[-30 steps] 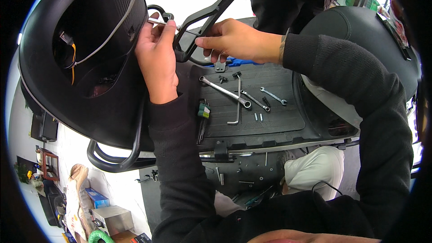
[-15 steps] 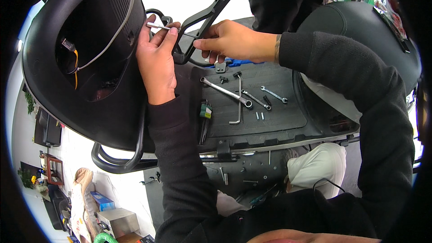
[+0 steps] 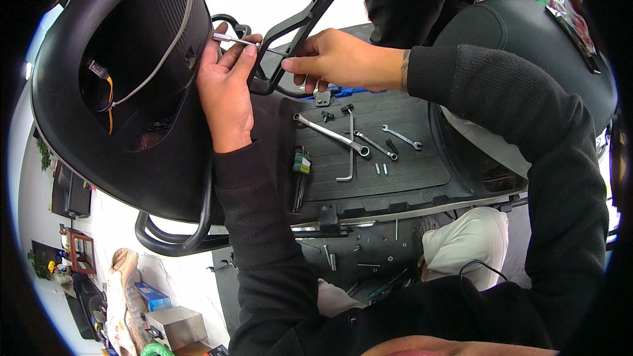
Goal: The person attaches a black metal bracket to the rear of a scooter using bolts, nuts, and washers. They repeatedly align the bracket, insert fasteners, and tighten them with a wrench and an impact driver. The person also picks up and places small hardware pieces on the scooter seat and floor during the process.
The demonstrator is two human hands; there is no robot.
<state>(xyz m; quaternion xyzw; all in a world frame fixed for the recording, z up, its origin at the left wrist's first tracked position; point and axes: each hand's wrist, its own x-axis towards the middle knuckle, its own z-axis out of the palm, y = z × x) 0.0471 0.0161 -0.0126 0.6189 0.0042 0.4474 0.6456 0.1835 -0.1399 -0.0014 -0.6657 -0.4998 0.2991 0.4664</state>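
My left hand (image 3: 226,95) is closed, pinching a thin silver metal rod (image 3: 230,39) with a thicker sleeve at its left end. The rod runs rightward behind one arm of a bent black metal bracket (image 3: 310,18), toward my right hand (image 3: 353,59). That hand is closed at the bracket's edge, its thumb lying over the metal. Its fingers partly hide the rod's right end. Below lies the scooter's ribbed footboard (image 3: 409,181), bearing a large double-ended wrench (image 3: 331,134), two smaller wrenches (image 3: 401,138), a bent metal bar (image 3: 351,151) and a hex key set (image 3: 301,163).
To the left rises the black front shield (image 3: 59,125) with a hanging grey cable (image 3: 173,43). A black seat (image 3: 527,36) stands right. A person in dark trousers (image 3: 402,0) stands beyond the scooter. More tools and small parts lie on a dark mat (image 3: 356,240) below.
My left hand has shifted very slightly left with the rod. The bracket and my right hand have barely moved.
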